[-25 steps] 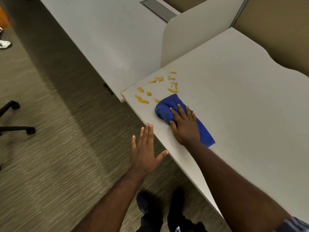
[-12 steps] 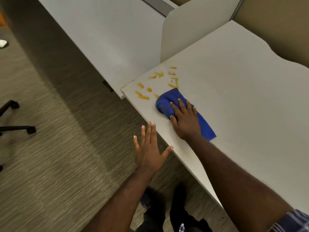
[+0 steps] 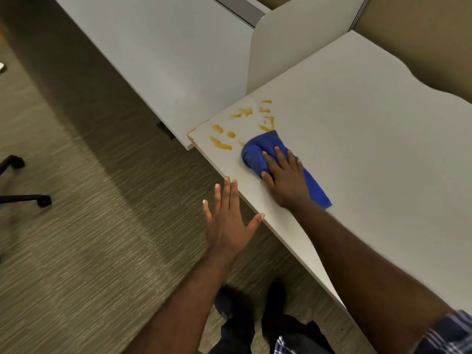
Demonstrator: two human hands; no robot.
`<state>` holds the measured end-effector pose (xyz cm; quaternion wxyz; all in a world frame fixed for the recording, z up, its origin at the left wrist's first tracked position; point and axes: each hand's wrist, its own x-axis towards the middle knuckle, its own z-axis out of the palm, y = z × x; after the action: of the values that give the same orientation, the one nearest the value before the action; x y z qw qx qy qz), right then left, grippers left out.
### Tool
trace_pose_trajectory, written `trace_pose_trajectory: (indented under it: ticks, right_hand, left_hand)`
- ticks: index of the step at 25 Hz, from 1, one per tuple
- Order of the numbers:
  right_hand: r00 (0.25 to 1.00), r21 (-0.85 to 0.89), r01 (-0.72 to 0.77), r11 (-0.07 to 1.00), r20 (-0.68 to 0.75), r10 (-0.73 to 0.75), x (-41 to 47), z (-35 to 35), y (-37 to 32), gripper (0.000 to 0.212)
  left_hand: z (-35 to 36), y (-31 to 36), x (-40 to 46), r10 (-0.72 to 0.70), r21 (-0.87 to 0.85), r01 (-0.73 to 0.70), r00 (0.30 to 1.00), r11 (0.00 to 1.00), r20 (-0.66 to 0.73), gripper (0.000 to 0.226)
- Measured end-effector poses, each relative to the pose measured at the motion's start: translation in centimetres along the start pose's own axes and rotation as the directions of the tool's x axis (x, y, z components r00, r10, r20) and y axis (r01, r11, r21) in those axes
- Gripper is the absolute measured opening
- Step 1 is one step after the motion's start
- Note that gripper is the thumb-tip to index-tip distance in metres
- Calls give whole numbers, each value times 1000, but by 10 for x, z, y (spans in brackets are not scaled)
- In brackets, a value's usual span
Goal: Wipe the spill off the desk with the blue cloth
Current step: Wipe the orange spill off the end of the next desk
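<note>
A bunched blue cloth (image 3: 258,152) lies on the pale desk (image 3: 370,149) near its left corner. My right hand (image 3: 286,177) presses flat on top of the cloth, fingers spread over it. Orange-yellow spill streaks and dots (image 3: 222,143) mark the desk corner just left of and beyond the cloth, with more streaks (image 3: 267,121) at the cloth's far tip. My left hand (image 3: 228,218) hovers open beside the desk's front edge, fingertips at the edge, holding nothing.
A white divider panel (image 3: 293,42) rises behind the spill corner. A second pale desk (image 3: 166,47) runs to the left. Carpeted floor (image 3: 89,226) lies below, with a chair's wheeled base (image 3: 23,195) at far left. My shoes (image 3: 255,302) show under the desk edge.
My right hand has pushed the cloth a little farther toward the spill; its tip now touches the nearest streaks. The left hand has drifted closer to the desk edge.
</note>
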<state>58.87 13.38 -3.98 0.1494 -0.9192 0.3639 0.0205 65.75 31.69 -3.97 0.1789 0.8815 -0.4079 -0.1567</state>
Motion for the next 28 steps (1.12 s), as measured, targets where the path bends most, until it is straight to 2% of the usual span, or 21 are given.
trace_pose_trajectory:
  ticks: [3, 6, 9, 13, 18, 23, 27, 28]
  right_hand:
    - [995, -10, 104, 995, 11, -104, -17, 5, 10, 57]
    - [1000, 5, -6, 1000, -6, 6, -16, -2, 31, 55]
    - [991, 46, -125, 991, -42, 127, 6, -7, 21, 55]
    - [999, 12, 14, 1000, -33, -14, 2, -3, 40, 56]
    - [985, 64, -158, 985, -57, 162, 41, -16, 46, 55]
    - [996, -6, 81, 997, -25, -81, 40, -16, 63, 54]
    - [992, 58, -106, 993, -57, 109, 78, -30, 67, 53]
    - [991, 65, -115, 991, -56, 119, 84, -31, 60, 54]
  left_hand:
    - [-9, -4, 6, 7, 0, -7, 1000, 1000, 12, 101]
    - [-15, -6, 11, 15, 10, -16, 1000, 1000, 13, 102]
    - [-18, -4, 19, 8, 18, -8, 1000, 1000, 3, 102]
    - [-16, -3, 34, -9, 23, 9, 1000, 1000, -3, 103]
    - [-14, -4, 43, -18, 28, 19, 999, 999, -44, 105]
    - [-13, -10, 51, 9, 69, -6, 999, 998, -43, 112]
    - [-13, -13, 51, -4, 93, 8, 999, 996, -38, 114]
    - [-13, -13, 52, -10, 91, 14, 999, 996, -36, 114]
